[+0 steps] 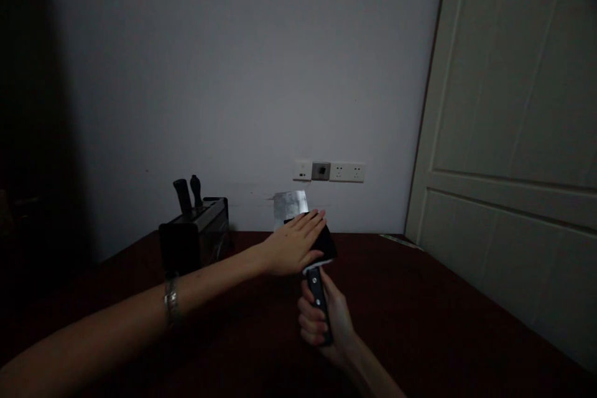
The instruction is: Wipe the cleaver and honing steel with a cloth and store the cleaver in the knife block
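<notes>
My right hand [326, 317] is wrapped round the black riveted handle [318, 298] of a cleaver, which points up and away from me. The cleaver's broad blade [291, 203] shines silver at its far end. Across the middle of the blade lies my left hand [291, 242], palm down, with its fingers stretched out flat. A black area [328, 245] shows beside and under these fingers; I cannot tell whether it is a cloth or a dark part of the blade. A pale strip edges the blade near the handle. The left palm hides much of the blade.
On the dark red table [396, 305], a knife block [205, 230] with two black handles sticking up stands at the left. Behind the table is a pale wall with a row of sockets [329, 171]. A panelled light door [504, 137] rises at the right. The light is dim.
</notes>
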